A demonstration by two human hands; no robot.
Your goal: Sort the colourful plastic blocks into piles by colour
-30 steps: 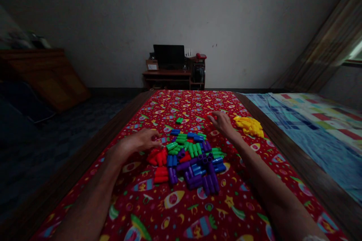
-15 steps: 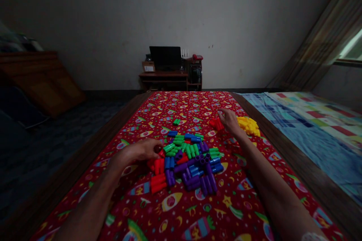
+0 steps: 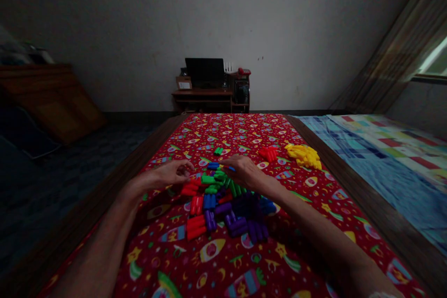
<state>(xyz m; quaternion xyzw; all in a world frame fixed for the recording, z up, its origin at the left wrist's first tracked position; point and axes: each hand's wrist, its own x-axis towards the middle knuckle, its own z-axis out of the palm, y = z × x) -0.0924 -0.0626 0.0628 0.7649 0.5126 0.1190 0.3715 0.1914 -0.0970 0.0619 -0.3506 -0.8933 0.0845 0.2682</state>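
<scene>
Mixed plastic pieces (image 3: pixel 223 208) heaped mid-surface (image 3: pixel 181 265), with both hands in close.
Looks like the reaching-in step: the left hand (image 3: pixel 172 171) is at the heap's 10 o'clock, fingers loosely curled with a gap, near some red pieces (image 3: pixel 190 189). The right hand (image 3: pixel 244 168) reaches over around 12, fingers by a blue piece (image 3: pixel 228 168); can't tell if they've got it. Next move probably calls for a narrow pinch on one piece, cos the neighbours are packed tight and could get dragged along. The right forearm (image 3: pixel 296 202) also blocks some of the heap's 3 o'clock side. Around it: lone green piece (image 3: pixel 218 151) at 12, red pile (image 3: pixel 268 154) and yellow pile (image 3: pixel 303 156) towards 2, monitor (image 3: pixel 204 71) way back at 12.
</scene>
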